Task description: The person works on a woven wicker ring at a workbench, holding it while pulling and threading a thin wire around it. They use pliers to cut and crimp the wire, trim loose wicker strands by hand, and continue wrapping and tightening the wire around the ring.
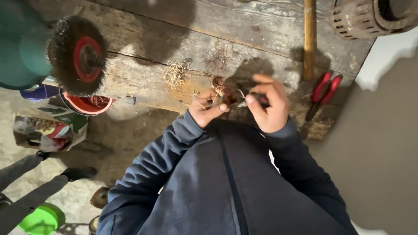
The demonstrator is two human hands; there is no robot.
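- Looking down from head height, a person in a dark blue hooded top stands against a worn wooden tabletop [261,30], both hands raised at its near edge.
- Left hand [208,109] is closed, thumb and fingers pinching a small tangle of copper wire [220,89] just above the tabletop edge.
- Right hand [269,106] is closed around a small dark tool [260,98] whose tip points toward the copper wire; what kind of tool it is cannot be told.
- Red-handled pliers [323,93] lie on the tabletop just right of the right hand — untouched.
- A wooden handle [309,39] lies beyond the hands, running away from the person.
- A loose heap of pale wire scraps [176,73] sits left of the hands, with thinner reddish strands [217,56] near it.
- A round wire brush wheel [77,55] with a red hub stands at far left, next to a teal machine body [21,48].
- A slotted, rusty metal cylinder [370,15] occupies the far right corner.
- Below the tabletop at left — a red bowl [87,104], a crumpled bag [48,128], and another person's legs [35,182] on the floor.
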